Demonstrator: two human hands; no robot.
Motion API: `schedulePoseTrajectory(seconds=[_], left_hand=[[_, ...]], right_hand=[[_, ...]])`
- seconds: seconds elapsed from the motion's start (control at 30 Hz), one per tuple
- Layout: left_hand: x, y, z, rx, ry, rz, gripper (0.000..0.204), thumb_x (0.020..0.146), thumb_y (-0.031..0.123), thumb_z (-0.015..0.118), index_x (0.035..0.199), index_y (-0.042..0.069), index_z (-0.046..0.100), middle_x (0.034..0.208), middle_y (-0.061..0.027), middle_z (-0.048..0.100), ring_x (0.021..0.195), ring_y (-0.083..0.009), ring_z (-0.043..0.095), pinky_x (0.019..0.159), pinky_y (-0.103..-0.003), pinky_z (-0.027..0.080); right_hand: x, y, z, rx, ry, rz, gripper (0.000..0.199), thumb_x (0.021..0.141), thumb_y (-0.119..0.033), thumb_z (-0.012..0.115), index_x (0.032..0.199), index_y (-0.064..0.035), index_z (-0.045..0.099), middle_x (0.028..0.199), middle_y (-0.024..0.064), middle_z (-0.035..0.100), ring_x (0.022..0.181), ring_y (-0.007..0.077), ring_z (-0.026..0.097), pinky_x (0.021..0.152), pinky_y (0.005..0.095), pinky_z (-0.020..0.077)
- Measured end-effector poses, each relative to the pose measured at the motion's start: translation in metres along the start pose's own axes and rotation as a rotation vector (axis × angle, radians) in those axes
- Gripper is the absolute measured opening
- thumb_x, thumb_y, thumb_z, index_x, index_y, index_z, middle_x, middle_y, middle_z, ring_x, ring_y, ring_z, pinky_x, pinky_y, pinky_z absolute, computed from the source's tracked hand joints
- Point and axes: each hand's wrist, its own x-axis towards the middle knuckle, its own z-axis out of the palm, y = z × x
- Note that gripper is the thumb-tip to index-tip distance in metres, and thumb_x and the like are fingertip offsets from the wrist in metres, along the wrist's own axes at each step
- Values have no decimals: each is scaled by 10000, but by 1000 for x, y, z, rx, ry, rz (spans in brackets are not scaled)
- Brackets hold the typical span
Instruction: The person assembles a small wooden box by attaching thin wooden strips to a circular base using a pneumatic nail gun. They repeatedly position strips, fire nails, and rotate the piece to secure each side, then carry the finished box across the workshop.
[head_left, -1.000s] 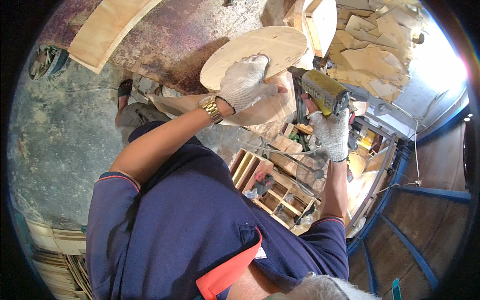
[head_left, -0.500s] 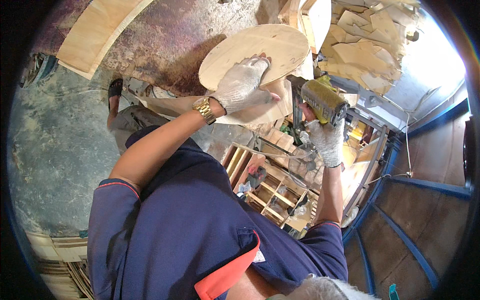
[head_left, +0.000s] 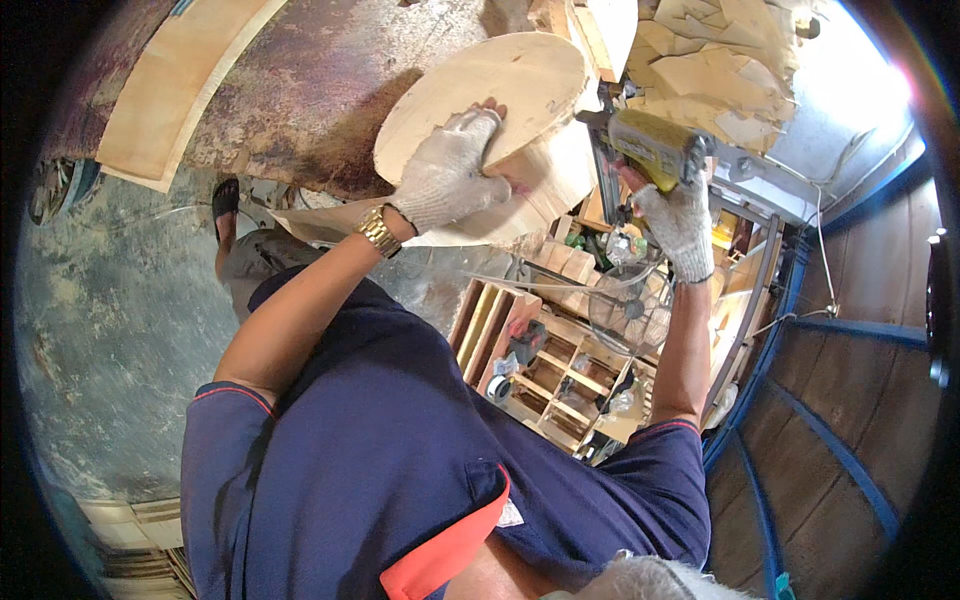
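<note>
Since half a second ago, our right hand [head_left: 678, 228] has carried the yellow-and-black power tool with a barrel-shaped body [head_left: 650, 145] a little farther away and to the right, opening the gap from our other hand. The view has shifted slightly too, and more of the side under the pale, round plywood disc [head_left: 505, 72] shows on its right.

We keep our left hand [head_left: 450, 170], in a white knitted glove with bare fingertips, spread palm down on the near part of the disc; it is open, with the thumb reaching over the rim onto the pale, curved thin wood sheet [head_left: 555, 190] below. The disc sits near the right end of the mottled reddish-brown work surface [head_left: 300, 110], tilted in our view. Our right hand, gloved alike, is closed around the tool. The tool's nose is just beside the disc's right edge; we cannot tell whether it touches the sheet.

Far left lies a long, curved tan plywood strip [head_left: 185, 100]. At the far right we see a heap of flat, irregular plywood offcuts [head_left: 710, 85]. Nearer, below the sheet, stands a pale wooden rack with square compartments [head_left: 565, 380].
</note>
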Motion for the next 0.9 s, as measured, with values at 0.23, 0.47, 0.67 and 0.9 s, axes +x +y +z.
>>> schedulePoseTrajectory(seconds=[0.23,0.47,0.67,0.9], left_hand=[[3,13,-7,3,4,-74,1013,765,513,888,1515,-28,475,1512,-251,535,1424,-362,509,1169,-428,419],[7,14,-12,33,-64,-139,1065,775,579,858,1513,-72,450,1430,-270,582,1318,-363,595,1091,-402,473],[4,35,-10,158,88,18,881,827,340,823,1576,79,439,1599,-239,441,1501,-375,406,1225,-453,337],[5,58,16,862,-120,413,677,827,218,616,1501,239,559,1684,-49,378,1584,-298,267,1276,-583,143]], right_hand=[[-6,41,-16,133,-37,-129,412,902,-27,767,1295,16,651,1166,110,760,1063,145,686,944,354,553],[-22,87,-27,25,-70,-82,438,897,-34,758,1314,22,640,1158,122,762,1046,140,673,939,341,548],[-28,107,-30,4,-13,3,376,905,-108,730,1266,-16,682,954,56,755,780,118,665,707,316,563],[-38,109,-19,31,8,11,448,933,-186,753,1344,-67,619,861,22,710,614,72,570,531,268,477]])
